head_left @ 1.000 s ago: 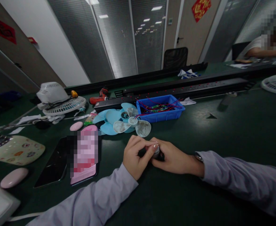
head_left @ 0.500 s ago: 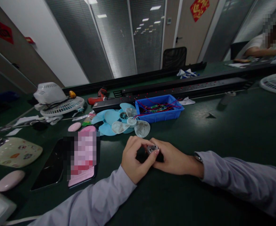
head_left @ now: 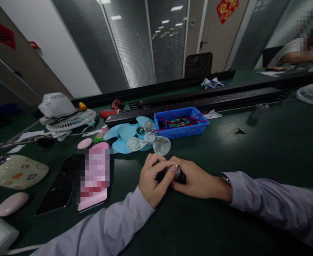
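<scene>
Both hands pinch the small motor; left hand has its thumb back over the metal end, right hand steadying behind.

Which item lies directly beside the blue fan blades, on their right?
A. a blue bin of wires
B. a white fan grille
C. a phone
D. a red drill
A: the blue bin of red wires sits right of the blue fan blades.

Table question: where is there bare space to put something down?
The green table lies bare right of the blue bin, and along the near edge between the sleeves. Left of the left hand, phones, fan blades and a fan grille crowd it.
</scene>
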`<act>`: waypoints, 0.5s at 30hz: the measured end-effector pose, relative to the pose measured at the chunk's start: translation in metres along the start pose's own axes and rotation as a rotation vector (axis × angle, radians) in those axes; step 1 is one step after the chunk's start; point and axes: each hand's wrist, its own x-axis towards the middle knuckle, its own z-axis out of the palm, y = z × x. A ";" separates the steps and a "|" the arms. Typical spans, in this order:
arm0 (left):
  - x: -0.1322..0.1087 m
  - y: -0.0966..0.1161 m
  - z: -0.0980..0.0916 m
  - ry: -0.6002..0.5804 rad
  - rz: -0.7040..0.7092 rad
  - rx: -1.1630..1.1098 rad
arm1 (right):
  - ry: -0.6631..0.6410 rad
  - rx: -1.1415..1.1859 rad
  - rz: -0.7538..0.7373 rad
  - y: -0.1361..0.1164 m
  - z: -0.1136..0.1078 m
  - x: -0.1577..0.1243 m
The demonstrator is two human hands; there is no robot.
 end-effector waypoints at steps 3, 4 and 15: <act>-0.002 0.000 0.001 0.050 0.020 0.024 | 0.000 0.002 -0.005 0.001 0.000 0.000; -0.002 0.000 0.001 0.069 0.028 0.030 | -0.001 0.002 -0.005 0.001 0.000 0.000; -0.002 -0.017 0.004 0.091 -0.261 0.328 | -0.003 0.021 0.052 -0.003 -0.001 -0.001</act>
